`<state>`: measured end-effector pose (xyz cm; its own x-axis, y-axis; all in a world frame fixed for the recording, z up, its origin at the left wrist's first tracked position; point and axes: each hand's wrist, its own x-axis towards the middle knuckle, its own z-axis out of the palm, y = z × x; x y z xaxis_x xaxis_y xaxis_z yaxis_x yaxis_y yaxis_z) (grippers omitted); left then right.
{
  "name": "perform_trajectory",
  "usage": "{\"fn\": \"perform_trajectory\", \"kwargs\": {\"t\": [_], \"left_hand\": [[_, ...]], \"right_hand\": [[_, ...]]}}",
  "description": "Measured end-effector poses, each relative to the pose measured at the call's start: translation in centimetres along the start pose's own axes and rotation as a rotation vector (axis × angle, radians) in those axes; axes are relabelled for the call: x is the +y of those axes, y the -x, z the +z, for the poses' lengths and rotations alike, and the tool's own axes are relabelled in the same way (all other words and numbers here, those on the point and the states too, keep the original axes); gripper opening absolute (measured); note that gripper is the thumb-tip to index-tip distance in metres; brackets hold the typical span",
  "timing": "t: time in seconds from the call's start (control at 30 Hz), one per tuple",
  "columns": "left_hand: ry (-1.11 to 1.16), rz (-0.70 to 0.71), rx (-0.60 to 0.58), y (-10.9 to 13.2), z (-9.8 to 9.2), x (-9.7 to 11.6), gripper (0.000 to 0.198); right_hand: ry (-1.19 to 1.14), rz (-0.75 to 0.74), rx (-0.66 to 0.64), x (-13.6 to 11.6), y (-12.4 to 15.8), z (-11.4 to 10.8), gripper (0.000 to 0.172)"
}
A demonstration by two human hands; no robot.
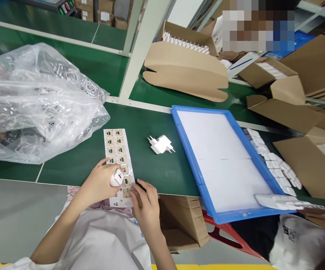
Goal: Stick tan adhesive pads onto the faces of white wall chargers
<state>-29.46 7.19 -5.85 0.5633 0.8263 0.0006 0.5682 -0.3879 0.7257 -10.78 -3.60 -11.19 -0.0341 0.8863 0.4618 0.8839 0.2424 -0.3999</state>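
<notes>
Nearest the camera, the person's white clothing (106,240) lies just below the sticker sheet (116,144), the landmark here. A white charger (116,178) is over the sheet's lower half, its socket end turned upward, with the left hand (100,182) curled closed around it in a firm grip. The right hand (148,210) is at the sheet's lower right edge, half open, fingers bent and apart, its index finger and thumb at the paper; whether they pinch a label cannot be told. To the right of the sheet, two white chargers (161,144) rest together on the green table (151,172). Farther right lies a blue-rimmed tray (191,157), with small white pieces (276,165) crowded along its far side. Left of the sheet spreads a clear plastic bag (38,105); beyond it to the upper right stands an open cardboard box (185,69).
</notes>
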Motion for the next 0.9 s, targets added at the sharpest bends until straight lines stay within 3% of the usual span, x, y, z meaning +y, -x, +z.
{"fn": "perform_trajectory", "kwargs": {"t": [0.37,0.5,0.7,0.9], "left_hand": [[0.004,-0.014,-0.009,0.2,0.1,0.2,0.033],[-0.041,-0.033,-0.023,0.0,-0.1,0.6,0.032],[-0.105,-0.031,-0.089,-1.0,-0.6,1.1,0.026],[-0.14,-0.007,-0.031,-2.6,-0.9,0.8,0.019]], "right_hand": [[-0.003,-0.024,-0.002,-0.5,-0.7,-0.5,0.012],[0.062,-0.034,-0.041,-1.1,-1.9,-1.2,0.017],[0.125,-0.068,-0.029,-1.6,-2.7,-2.0,0.017],[0.139,-0.141,0.018,-1.4,-2.6,-2.9,0.015]]}}
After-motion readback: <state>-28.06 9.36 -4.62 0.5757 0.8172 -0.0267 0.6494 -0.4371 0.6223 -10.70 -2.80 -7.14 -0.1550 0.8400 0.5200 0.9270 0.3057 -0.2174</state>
